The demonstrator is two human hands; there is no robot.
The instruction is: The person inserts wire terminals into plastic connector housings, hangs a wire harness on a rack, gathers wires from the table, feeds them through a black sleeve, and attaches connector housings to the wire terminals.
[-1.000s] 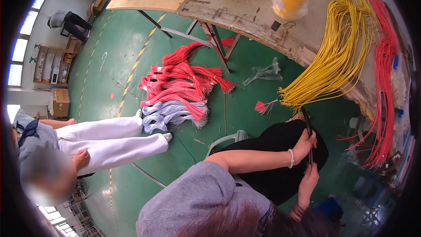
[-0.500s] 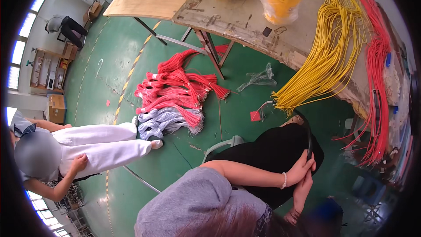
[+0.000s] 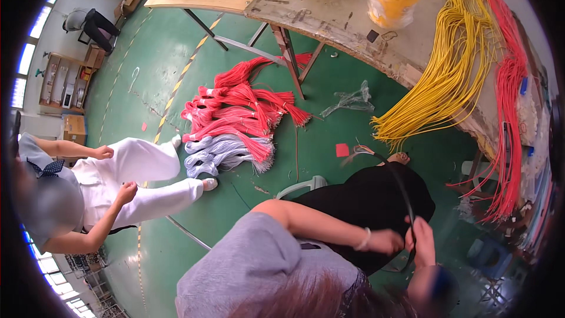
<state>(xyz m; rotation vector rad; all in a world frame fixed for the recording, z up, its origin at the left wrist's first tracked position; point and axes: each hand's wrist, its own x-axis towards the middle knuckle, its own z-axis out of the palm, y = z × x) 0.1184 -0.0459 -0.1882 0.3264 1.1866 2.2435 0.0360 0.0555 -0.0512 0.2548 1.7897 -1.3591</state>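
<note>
A black cable arcs over my black-trousered leg. Thin stripped wires fan out at its far end. Around its lower stretch, my right hand has its fingers closed, near the lower right. My left hand, with a pale beaded bracelet at the wrist, is just left of it. That hand is smeared by motion, so its finger position is unclear, and it appears apart from the cable. Part of the cable loops below my hands.
Yellow wires and red wires hang over the worktable, which also bears a bagged drink cup. Red bundles and pale grey bundles lie on the green floor. A person in white trousers is at left.
My left hand has drawn away leftward from the right hand, both having been together on the cable. The cable's wire end shows farther up its arc. The person at left has moved legs and arms.
</note>
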